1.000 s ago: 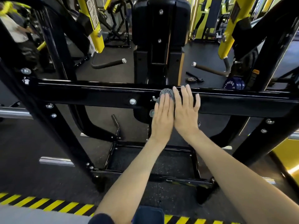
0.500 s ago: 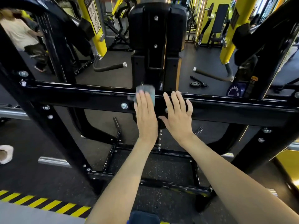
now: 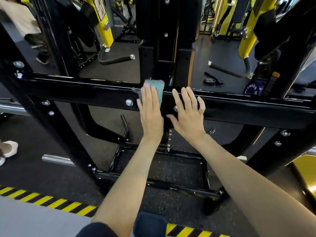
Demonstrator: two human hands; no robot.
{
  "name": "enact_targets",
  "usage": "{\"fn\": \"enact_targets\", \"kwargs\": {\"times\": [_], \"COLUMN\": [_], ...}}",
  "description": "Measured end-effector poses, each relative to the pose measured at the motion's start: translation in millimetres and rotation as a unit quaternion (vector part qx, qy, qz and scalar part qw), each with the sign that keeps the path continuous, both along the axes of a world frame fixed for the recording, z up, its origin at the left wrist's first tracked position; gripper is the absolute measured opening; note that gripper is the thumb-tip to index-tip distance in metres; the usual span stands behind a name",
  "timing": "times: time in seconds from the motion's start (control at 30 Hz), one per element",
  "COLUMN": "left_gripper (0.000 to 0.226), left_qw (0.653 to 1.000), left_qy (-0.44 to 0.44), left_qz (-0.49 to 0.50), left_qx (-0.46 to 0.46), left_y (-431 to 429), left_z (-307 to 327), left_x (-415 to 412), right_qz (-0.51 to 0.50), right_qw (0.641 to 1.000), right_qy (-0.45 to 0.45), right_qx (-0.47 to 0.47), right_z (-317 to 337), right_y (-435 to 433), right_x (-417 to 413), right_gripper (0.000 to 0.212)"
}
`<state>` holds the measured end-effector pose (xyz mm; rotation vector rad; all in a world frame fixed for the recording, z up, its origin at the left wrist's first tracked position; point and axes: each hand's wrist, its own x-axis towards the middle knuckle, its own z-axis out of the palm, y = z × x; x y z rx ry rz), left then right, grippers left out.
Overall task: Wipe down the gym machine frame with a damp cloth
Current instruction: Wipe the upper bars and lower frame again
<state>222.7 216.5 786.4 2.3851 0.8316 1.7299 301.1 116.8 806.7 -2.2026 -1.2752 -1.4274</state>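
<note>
A glossy black horizontal crossbar (image 3: 85, 94) of the gym machine frame runs across the view at mid height. A teal-grey cloth (image 3: 158, 89) lies flat against the bar near its middle. My left hand (image 3: 151, 112) presses the cloth onto the bar with straight fingers; the cloth's top and right edge show past my fingertips. My right hand (image 3: 189, 113) rests just to the right with its fingers spread flat on the bare bar, a small gap apart from the left hand. It holds nothing.
Black slanted uprights (image 3: 56, 127) join the crossbar at both ends with silver bolts (image 3: 129, 102). The black weight-stack housing (image 3: 167, 36) stands behind the bar. Yellow machine arms (image 3: 248, 40) flank it. Hazard tape (image 3: 51, 202) marks the floor edge. Another person's shoe (image 3: 10, 148) is at far left.
My two hands were side by side on the cloth; my left hand has slid the cloth left along the bar, and my right hand has come off it and spread on the bare bar.
</note>
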Motion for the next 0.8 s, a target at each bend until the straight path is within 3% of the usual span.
{"fn": "enact_targets", "kwargs": {"times": [0.13,0.23,0.3,0.37,0.43,0.5,0.57,0.67,0.8], "left_gripper": [0.093,0.069,0.065,0.079,0.097,0.080,0.058,0.055,0.084], "left_qw": [0.997,0.996,0.996,0.997,0.998,0.997,0.996,0.989,0.997], "left_qy": [0.055,0.057,0.075,0.074,0.047,0.029,0.074,0.110,0.019], "left_qz": [-0.014,-0.045,-0.042,-0.025,0.013,-0.011,-0.055,-0.061,0.037], "left_qx": [-0.042,-0.046,0.001,0.014,-0.043,-0.066,-0.001,0.075,-0.062], "left_y": [-11,-19,-13,2,1,-16,-32,-20,-10], "left_z": [-56,-34,-22,-30,-32,-24,-18,-25,-17], "left_x": [-19,-15,-21,-31,-34,-27,-22,-33,-31], "right_qz": [-0.003,0.006,0.012,0.022,0.024,0.021,0.026,0.040,0.037], "right_qw": [1.000,0.999,0.997,0.995,0.995,0.995,0.993,0.990,0.993], "right_qy": [0.009,0.047,0.070,0.091,0.092,0.090,0.096,0.121,0.105], "right_qx": [-0.007,0.015,0.022,0.025,0.032,0.041,0.057,0.067,0.042], "right_z": [2,1,-2,-5,-5,-1,0,0,1], "right_y": [2,5,7,8,8,9,11,12,7], "right_x": [0,-4,-7,-9,-9,-10,-12,-16,-13], "right_gripper": [0.087,0.084,0.083,0.079,0.075,0.069,0.066,0.069,0.072]}}
